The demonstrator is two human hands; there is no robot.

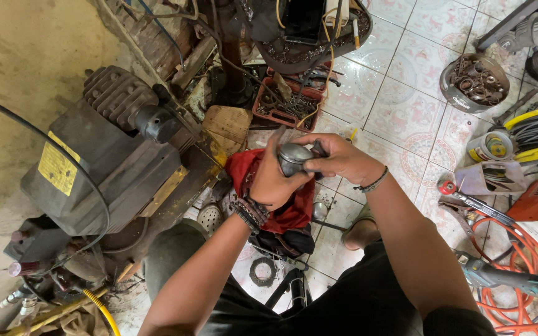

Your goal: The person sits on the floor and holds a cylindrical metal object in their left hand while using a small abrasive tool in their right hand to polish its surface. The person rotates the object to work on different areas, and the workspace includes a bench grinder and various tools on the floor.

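your left hand [273, 180] cups one metal piston [294, 157] from below, mid-scene over one red rag [294, 208]; your right hand [337, 158] closes fingers round its far side. it looks rigid, fairly heavy, probably oily: grip the skirt. one compressor [104, 155] sits left, one parts tray [284, 102] far.

We see soft, even daylight, faint glare on the floor tiles [406, 112], perhaps slight wide-angle bending toward the edges.
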